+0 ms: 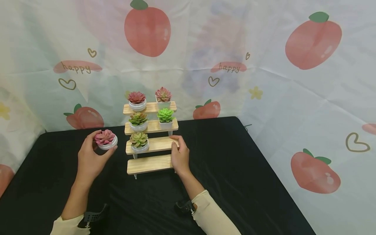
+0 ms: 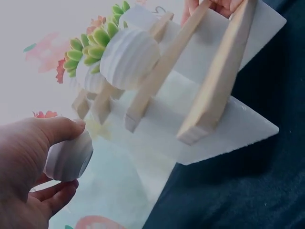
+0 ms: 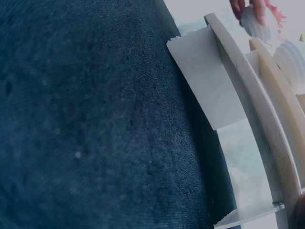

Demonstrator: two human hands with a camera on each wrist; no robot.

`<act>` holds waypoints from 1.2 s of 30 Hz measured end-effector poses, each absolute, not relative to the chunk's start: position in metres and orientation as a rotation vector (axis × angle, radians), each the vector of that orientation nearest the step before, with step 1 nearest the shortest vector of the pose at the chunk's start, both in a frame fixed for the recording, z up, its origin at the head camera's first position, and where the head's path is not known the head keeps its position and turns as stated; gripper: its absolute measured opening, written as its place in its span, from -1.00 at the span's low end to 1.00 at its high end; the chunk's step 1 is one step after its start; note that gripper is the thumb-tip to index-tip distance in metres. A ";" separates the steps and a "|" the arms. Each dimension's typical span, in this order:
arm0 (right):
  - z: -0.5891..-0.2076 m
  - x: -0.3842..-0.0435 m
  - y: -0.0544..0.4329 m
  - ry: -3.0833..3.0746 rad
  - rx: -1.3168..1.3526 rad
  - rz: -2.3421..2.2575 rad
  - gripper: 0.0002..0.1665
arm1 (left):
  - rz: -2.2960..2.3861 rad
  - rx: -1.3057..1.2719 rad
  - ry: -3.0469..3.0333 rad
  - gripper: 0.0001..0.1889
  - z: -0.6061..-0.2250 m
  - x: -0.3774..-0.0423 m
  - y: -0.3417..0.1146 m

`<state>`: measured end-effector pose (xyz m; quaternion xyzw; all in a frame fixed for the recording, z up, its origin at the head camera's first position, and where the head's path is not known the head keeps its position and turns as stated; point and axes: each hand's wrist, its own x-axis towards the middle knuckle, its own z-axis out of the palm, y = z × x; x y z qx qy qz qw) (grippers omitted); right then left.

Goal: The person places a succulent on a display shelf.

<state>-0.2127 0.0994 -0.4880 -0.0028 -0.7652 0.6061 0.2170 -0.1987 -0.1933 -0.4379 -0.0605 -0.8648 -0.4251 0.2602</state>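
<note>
My left hand [image 1: 91, 158] holds a pink succulent in a white ribbed pot [image 1: 107, 140], thumb on one side and fingers on the other, left of a stepped wooden plant stand [image 1: 150, 164]. In the left wrist view the pot [image 2: 70, 157] is gripped near the shelf ends. My right hand [image 1: 180, 156] grips the stand's right end at the lower shelves. A yellow-green succulent [image 1: 139, 141] sits on the left of the second shelf from the bottom. Above it are a brownish-green succulent [image 1: 138, 120] and a bright green one [image 1: 165, 117].
On the top shelf stand a dark pink succulent [image 1: 137, 100] and a pale pink one [image 1: 163, 97]. Black cloth [image 1: 235, 169] covers the table. Behind it hangs a peach-printed curtain [image 1: 188, 39]. Each wrist wears a black strap [image 1: 93, 216].
</note>
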 end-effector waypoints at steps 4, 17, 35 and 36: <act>-0.489 -0.213 0.099 -2.122 -0.004 1.677 -0.64 | -1.153 -0.200 -2.301 -0.16 -0.432 -0.197 -0.191; -0.488 -0.213 0.100 -2.130 -0.019 1.658 -0.64 | -1.180 -0.274 -2.184 -0.15 -0.414 -0.191 -0.179; -0.487 -0.213 0.100 -2.126 -0.022 1.662 -0.64 | -1.217 -0.368 -2.141 -0.18 -0.406 -0.188 -0.148; -0.487 -0.213 0.099 -2.128 -0.024 1.663 -0.64 | -1.218 -0.374 -2.138 -0.18 -0.406 -0.188 -0.146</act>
